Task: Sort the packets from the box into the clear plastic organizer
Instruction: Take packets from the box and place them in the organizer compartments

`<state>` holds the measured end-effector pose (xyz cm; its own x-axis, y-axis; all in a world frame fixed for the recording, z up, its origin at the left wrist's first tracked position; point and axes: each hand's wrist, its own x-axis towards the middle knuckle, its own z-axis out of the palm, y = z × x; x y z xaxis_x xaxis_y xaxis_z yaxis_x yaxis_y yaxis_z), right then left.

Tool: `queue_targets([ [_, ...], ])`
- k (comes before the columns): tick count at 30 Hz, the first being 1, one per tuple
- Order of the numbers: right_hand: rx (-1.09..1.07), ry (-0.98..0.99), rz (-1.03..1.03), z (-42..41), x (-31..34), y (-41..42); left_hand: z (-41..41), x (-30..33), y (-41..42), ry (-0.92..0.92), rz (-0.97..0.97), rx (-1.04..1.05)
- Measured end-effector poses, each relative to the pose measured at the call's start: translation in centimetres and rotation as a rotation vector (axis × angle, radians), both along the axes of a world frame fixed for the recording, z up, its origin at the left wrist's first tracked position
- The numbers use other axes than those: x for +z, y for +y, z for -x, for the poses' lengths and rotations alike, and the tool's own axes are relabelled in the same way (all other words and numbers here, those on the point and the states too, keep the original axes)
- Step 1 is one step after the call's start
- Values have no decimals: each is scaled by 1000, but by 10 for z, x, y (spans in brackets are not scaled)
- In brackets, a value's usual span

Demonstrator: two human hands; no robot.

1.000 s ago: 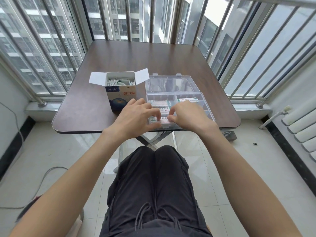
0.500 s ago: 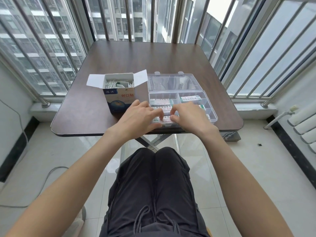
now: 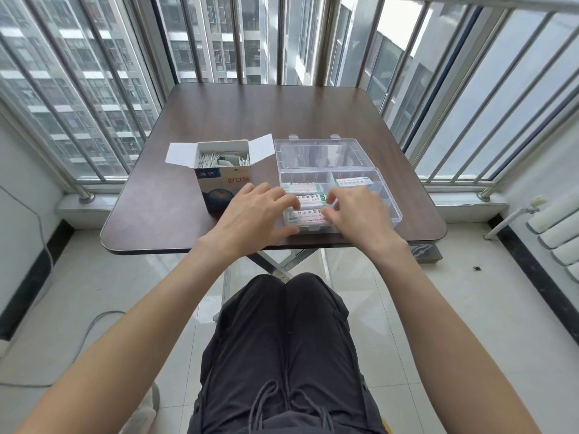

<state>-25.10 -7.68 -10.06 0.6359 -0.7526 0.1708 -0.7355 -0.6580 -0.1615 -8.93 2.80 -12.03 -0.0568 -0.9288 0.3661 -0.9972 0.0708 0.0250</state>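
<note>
Both hands (image 3: 308, 211) press packets (image 3: 305, 216) inside the organizer (image 3: 390, 198).

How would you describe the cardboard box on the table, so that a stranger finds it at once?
Look at the dark brown table by the barred windows. Near its front edge, left of the clear plastic organizer, stands the cardboard box. Unlike the organizer, it is opaque white and blue, with red characters, two open flaps and white packets inside.

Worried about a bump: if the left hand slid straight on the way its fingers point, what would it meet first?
Probably the right hand, just across the packets from the left hand; depth is unclear.
</note>
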Motion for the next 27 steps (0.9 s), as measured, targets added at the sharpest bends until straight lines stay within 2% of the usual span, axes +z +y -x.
queue_targets([
  [4, -16, -101, 57, 4, 5, -2, -7, 6, 8, 116, 104, -12],
  [6, 7, -257, 69, 4, 15, 0, -13, 14, 16, 226, 263, 2],
  [9, 174, -511, 44, -7, 31, 4, -38, 26, 28, 305, 462, 99],
  [11, 334, -539, 55, -31, 44, 3, -71, 32, 35, 273, 405, 215],
  [13, 461, -471, 5, -63, 60, -3, -101, 34, 35, 290, 210, 310],
  [15, 546, -343, -60, -98, 72, -6, -118, 33, 32, 404, 24, 366],
  [17, 575, -153, -86, -129, 75, -7, -122, 29, 26, 523, -85, 347],
  [21, 578, 240, 0, -172, 69, 0, -120, 15, 17, 631, -40, 303],
  [23, 586, 268, -2, -181, 64, 0, -120, 10, 16, 630, 12, 309],
  [27, 602, 202, -7, -179, 58, -3, -124, 2, 17, 666, 38, 311],
])
